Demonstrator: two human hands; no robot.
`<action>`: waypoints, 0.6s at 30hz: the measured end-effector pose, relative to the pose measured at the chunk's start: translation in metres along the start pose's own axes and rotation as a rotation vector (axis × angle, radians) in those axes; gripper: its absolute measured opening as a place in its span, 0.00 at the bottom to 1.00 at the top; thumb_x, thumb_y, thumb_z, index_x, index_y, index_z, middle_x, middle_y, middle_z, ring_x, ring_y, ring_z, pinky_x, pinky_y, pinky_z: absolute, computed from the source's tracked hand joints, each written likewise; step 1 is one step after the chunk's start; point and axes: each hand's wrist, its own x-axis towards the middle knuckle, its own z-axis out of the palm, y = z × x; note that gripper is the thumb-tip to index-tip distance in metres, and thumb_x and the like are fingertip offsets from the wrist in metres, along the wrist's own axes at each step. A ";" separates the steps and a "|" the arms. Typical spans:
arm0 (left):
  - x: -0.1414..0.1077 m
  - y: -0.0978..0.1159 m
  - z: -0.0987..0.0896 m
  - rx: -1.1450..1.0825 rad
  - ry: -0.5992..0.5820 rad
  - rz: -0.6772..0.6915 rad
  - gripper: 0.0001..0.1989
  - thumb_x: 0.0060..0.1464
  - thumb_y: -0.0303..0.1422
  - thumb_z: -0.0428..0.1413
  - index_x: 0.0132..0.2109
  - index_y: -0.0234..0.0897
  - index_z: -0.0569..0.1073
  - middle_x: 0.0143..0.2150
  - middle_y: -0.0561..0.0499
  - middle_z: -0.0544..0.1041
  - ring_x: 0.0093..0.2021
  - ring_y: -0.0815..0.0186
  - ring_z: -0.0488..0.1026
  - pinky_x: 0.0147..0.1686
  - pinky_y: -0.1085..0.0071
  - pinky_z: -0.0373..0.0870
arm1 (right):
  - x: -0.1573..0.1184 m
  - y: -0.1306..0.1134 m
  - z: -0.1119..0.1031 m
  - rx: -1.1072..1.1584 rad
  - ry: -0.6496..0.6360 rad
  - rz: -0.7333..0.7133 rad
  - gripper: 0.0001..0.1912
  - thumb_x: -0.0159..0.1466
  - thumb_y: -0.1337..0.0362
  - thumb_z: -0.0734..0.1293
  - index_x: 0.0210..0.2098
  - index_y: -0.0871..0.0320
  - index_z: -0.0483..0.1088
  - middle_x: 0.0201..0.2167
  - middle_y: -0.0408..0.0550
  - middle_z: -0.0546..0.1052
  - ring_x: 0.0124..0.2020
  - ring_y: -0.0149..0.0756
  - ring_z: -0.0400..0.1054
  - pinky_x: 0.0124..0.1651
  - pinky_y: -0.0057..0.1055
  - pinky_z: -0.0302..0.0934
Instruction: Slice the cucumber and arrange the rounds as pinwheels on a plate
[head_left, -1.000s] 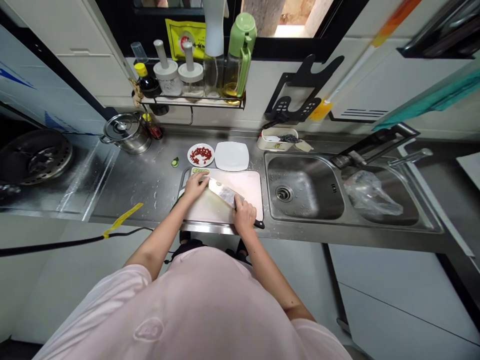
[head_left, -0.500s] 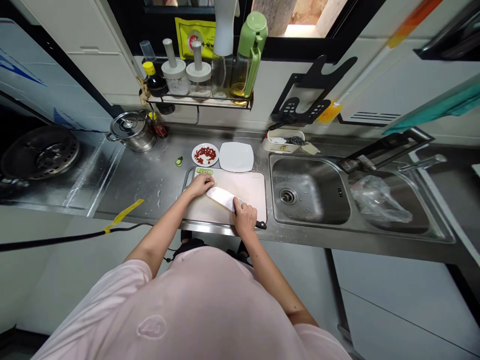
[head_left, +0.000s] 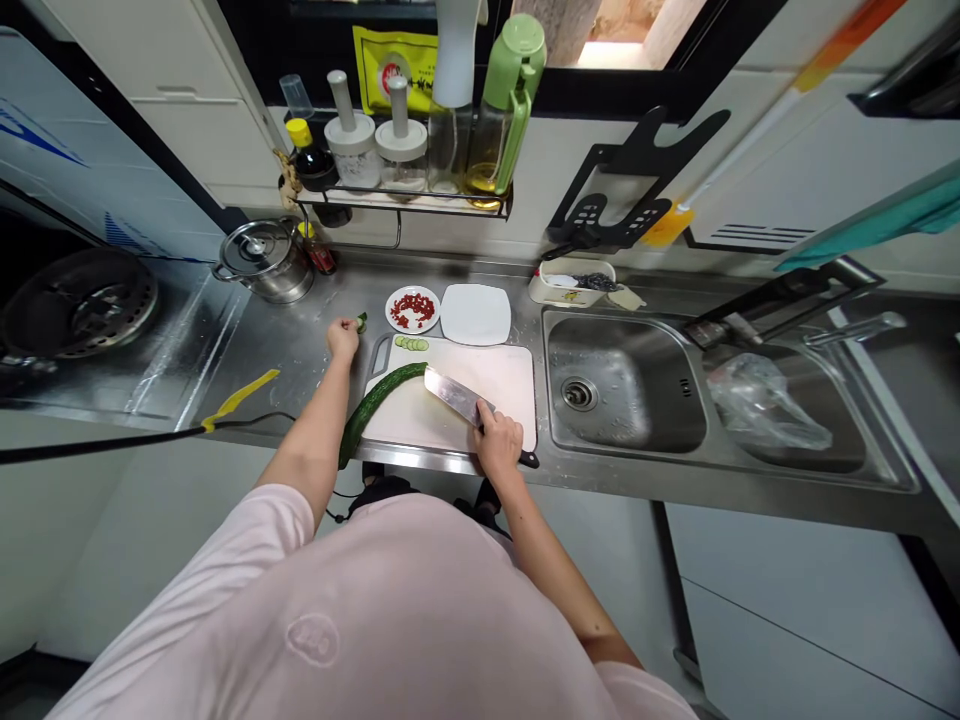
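My right hand [head_left: 499, 440] is wrapped round the handle of a cleaver [head_left: 457, 395], its blade flat over the cutting board [head_left: 480, 365]. A long, curved green cucumber [head_left: 382, 392] lies on the board's left side, one end by the blade tip and the other over the counter's front edge. Several cucumber slices [head_left: 411, 343] sit in a row at the board's back left. My left hand [head_left: 343, 338] is on the counter left of the board, its fingers pinched at a small cucumber end piece [head_left: 362, 322]; the fingertips are partly hidden.
Behind the board stand a plate of chopped red pieces [head_left: 400, 296] and a white square plate [head_left: 475, 314]. The sink [head_left: 622, 380] is to the right. A lidded steel pot [head_left: 266, 262] and a wok [head_left: 79, 300] are at left. A bottle rack [head_left: 405, 208] hangs above.
My left hand has moved left off the board to the cucumber end piece on the counter, uncovering the long cucumber. My right hand keeps hold of the cleaver, nearly in place.
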 end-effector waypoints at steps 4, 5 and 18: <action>0.012 -0.002 0.004 0.092 -0.011 -0.012 0.08 0.53 0.32 0.54 0.38 0.35 0.76 0.35 0.47 0.77 0.35 0.65 0.72 0.39 0.70 0.64 | 0.000 0.000 0.001 0.021 -0.004 0.009 0.26 0.63 0.64 0.63 0.61 0.52 0.62 0.36 0.50 0.72 0.39 0.39 0.63 0.42 0.33 0.45; 0.013 -0.002 0.005 0.114 -0.015 -0.007 0.08 0.53 0.32 0.54 0.38 0.35 0.76 0.36 0.47 0.77 0.36 0.64 0.72 0.40 0.70 0.65 | 0.000 0.000 0.001 0.025 -0.002 0.011 0.26 0.63 0.64 0.63 0.61 0.52 0.62 0.36 0.50 0.72 0.39 0.39 0.63 0.42 0.33 0.45; 0.018 -0.003 0.008 0.269 -0.019 0.071 0.08 0.53 0.33 0.54 0.39 0.37 0.75 0.39 0.45 0.78 0.40 0.62 0.73 0.41 0.69 0.65 | 0.000 0.007 -0.003 0.037 -0.016 0.032 0.26 0.62 0.64 0.63 0.60 0.53 0.63 0.36 0.49 0.72 0.38 0.38 0.62 0.41 0.33 0.45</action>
